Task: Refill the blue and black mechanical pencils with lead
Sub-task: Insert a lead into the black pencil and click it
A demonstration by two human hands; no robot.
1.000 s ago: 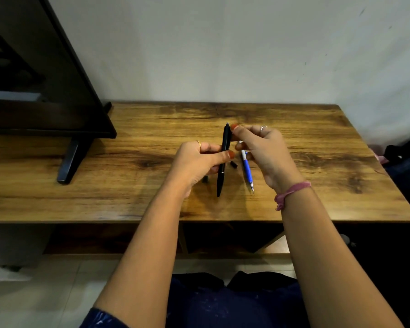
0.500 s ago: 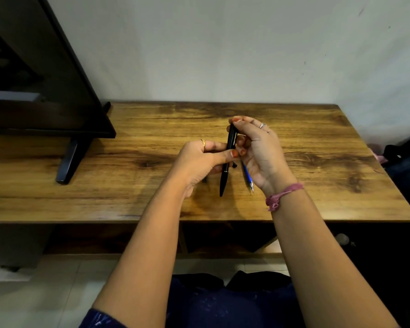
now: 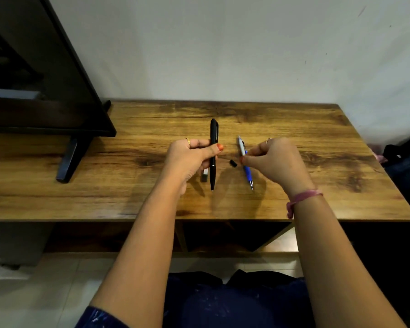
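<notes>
Mechanical pencils of this kind are light, stiff plastic barrels, smooth enough to roll or twist in the fingers, so each is best held at mid-barrel where thumb and fingers can wrap it, leaving the top end free for loading. The black pencil is held that way now: the left hand grips it around its middle, thumb across the front, with the pencil upright above the surface, clip end up and tip pointing down toward the person. The blue pencil lies on the surface just right of it, silver end away and tip toward the near edge, partly hidden behind the right hand. That hand hovers with fingers curled and thumb and forefinger pressed together as if pinching something very thin; whether a lead is between them cannot be told, it would be too fine to show. A small black cap rests on the surface between the two pencils, and a small lead case sits just below the left hand. The lead itself is the delicate part, in my judgement: brittle, nearly weightless, apt to snap if bent or pinched hard, so it wants a gentle hold near its lower end and a straight feed into the barrel opening. The cap is small and could easily roll away if knocked.
</notes>
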